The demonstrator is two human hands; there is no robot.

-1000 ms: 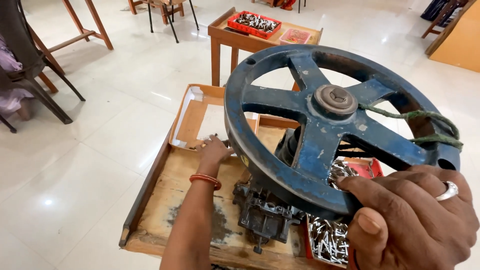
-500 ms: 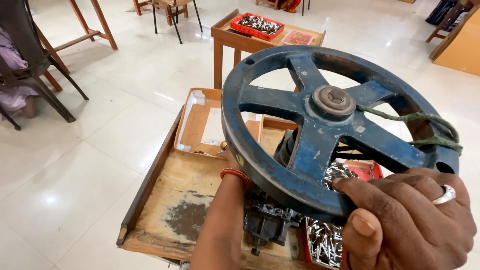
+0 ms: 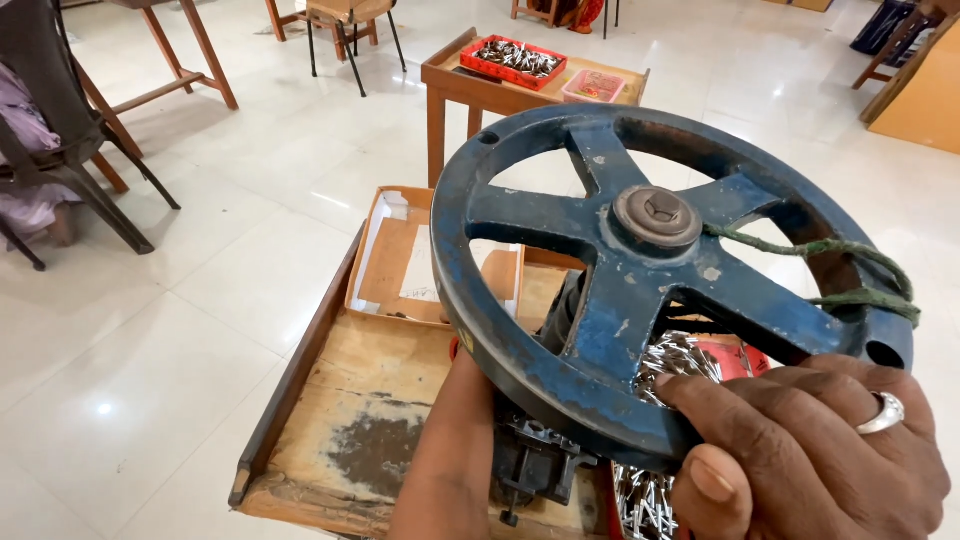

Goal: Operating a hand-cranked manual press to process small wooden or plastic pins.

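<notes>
Gripping the lower right rim of the blue wheel (image 3: 640,290), the right hand (image 3: 810,455) fills the bottom corner of the head view, its fingers curled over the edge and the thumb pressed beneath, a silver ring (image 3: 886,412) on one finger. That wheel stands tilted over a dark machine (image 3: 535,465) on the wooden desk (image 3: 370,420), with a bolt (image 3: 657,212) at its hub and green cord (image 3: 850,275) tied round a spoke and the rim. The left hand (image 3: 470,350) reaches forward under the wheel; its fingers are hidden behind the rim, so I cannot tell whether its grip is wide or closed. Shiny metal pieces (image 3: 665,360) lie heaped in a red tray (image 3: 745,355) behind the spokes. An open cardboard box (image 3: 400,260) sits at the desk's far end. Farther off, another desk (image 3: 470,85) carries a red tray of similar pieces, and chairs stand on the white tiled floor (image 3: 180,330).
</notes>
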